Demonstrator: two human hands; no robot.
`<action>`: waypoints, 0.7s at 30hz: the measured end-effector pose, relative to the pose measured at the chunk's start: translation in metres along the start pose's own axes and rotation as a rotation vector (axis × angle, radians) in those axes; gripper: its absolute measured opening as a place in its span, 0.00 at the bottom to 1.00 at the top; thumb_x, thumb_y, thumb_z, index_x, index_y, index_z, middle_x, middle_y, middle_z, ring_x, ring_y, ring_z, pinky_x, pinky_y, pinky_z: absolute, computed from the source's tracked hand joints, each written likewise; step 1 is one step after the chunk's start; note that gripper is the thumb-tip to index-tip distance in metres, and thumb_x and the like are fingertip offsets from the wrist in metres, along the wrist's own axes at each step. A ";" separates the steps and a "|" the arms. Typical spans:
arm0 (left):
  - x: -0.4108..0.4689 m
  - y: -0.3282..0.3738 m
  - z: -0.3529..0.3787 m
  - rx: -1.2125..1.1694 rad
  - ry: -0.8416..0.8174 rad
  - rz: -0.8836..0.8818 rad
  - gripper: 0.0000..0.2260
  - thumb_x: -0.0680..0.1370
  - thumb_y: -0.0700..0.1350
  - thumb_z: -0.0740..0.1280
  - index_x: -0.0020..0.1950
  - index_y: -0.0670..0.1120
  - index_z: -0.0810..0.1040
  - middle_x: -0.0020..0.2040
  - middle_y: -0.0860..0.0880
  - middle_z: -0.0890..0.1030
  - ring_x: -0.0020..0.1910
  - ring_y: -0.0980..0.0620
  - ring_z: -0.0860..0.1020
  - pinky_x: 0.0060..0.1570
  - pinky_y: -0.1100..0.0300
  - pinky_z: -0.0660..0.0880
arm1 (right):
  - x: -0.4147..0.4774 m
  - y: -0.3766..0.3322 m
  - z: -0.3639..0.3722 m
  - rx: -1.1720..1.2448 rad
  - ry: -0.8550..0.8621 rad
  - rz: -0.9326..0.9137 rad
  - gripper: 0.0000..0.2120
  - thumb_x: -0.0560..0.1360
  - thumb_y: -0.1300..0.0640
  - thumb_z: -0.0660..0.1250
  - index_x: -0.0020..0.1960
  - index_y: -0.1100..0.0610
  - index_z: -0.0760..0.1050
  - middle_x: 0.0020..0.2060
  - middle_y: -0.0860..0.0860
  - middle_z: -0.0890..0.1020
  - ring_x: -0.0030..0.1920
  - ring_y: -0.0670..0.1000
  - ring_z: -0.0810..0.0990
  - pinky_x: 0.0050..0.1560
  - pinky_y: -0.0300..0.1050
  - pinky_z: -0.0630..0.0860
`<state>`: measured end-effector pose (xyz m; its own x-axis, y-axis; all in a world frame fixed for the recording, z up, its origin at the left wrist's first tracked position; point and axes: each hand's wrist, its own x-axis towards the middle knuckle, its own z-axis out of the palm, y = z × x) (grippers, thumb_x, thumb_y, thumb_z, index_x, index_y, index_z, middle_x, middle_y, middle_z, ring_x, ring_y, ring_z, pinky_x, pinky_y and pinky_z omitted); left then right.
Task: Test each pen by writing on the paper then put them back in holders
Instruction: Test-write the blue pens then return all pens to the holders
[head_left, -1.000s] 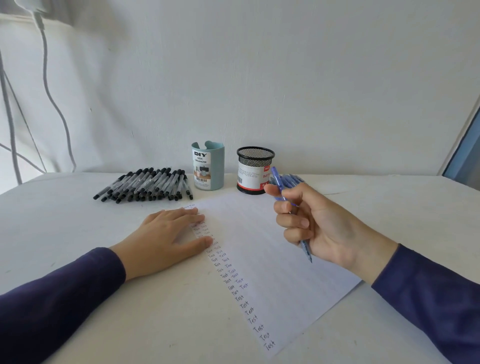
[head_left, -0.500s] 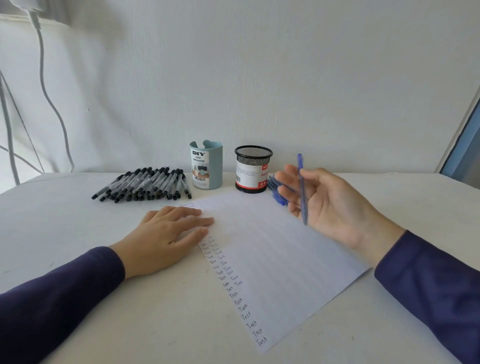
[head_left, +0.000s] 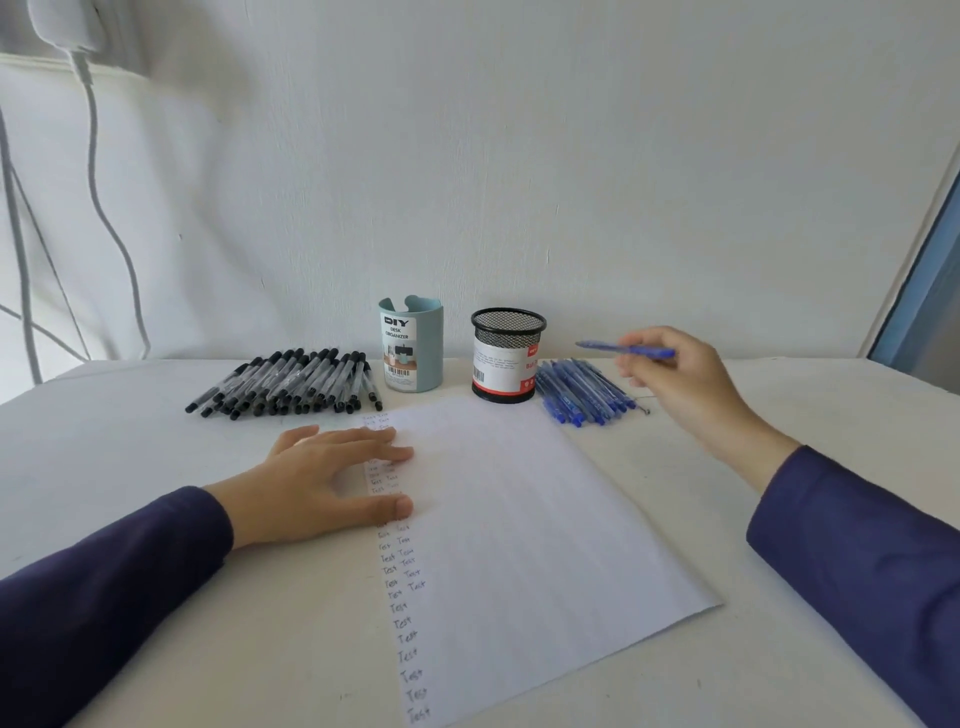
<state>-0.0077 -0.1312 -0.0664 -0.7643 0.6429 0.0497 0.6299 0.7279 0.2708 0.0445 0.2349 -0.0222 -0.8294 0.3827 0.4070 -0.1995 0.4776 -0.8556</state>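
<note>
- Blue pen (head_left: 628, 349) is riding nearly level in my right hand (head_left: 680, 379), pinched between fingertips and thumb. It is hovering above the blue pen pile (head_left: 582, 389), just right of the mesh holder (head_left: 508, 353); a second ago it was pointing down over the paper (head_left: 519, 519).
- I'm reading that as the pen leaving the sheet and heading for storage, though holder or pile I cannot tell.
- My left hand (head_left: 322, 478) is staying flat, fingers straight, pressing the paper's left edge.
- Black pens (head_left: 291, 382) are lying left of the teal holder (head_left: 411, 343).
- I'm struggling to see inside either holder, and to tell whether the pen's tip is out or whether it left any blue mark. The words under my left hand are hiding too.
</note>
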 end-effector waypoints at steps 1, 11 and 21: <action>0.001 -0.001 -0.002 0.001 -0.013 0.011 0.33 0.62 0.82 0.52 0.65 0.75 0.64 0.73 0.71 0.57 0.72 0.71 0.53 0.74 0.60 0.41 | 0.002 0.005 0.006 -0.109 -0.006 -0.018 0.07 0.77 0.60 0.68 0.53 0.51 0.79 0.48 0.52 0.83 0.45 0.47 0.80 0.50 0.37 0.76; 0.011 -0.013 -0.018 0.010 -0.136 0.075 0.28 0.69 0.76 0.60 0.68 0.74 0.63 0.72 0.75 0.56 0.70 0.78 0.48 0.72 0.63 0.39 | 0.020 0.036 0.040 -0.851 -0.122 -0.334 0.15 0.79 0.54 0.62 0.65 0.53 0.77 0.61 0.48 0.81 0.61 0.50 0.79 0.76 0.56 0.42; 0.019 -0.025 -0.029 -0.045 -0.201 0.073 0.30 0.65 0.77 0.63 0.66 0.78 0.62 0.71 0.77 0.55 0.76 0.61 0.51 0.77 0.47 0.50 | 0.022 0.052 0.043 -0.763 -0.103 -0.316 0.11 0.81 0.56 0.59 0.54 0.54 0.80 0.51 0.51 0.84 0.54 0.53 0.80 0.74 0.53 0.50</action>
<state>-0.0418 -0.1435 -0.0447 -0.6709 0.7317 -0.1206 0.6727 0.6689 0.3164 -0.0061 0.2342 -0.0718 -0.8445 0.0842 0.5289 -0.0530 0.9695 -0.2391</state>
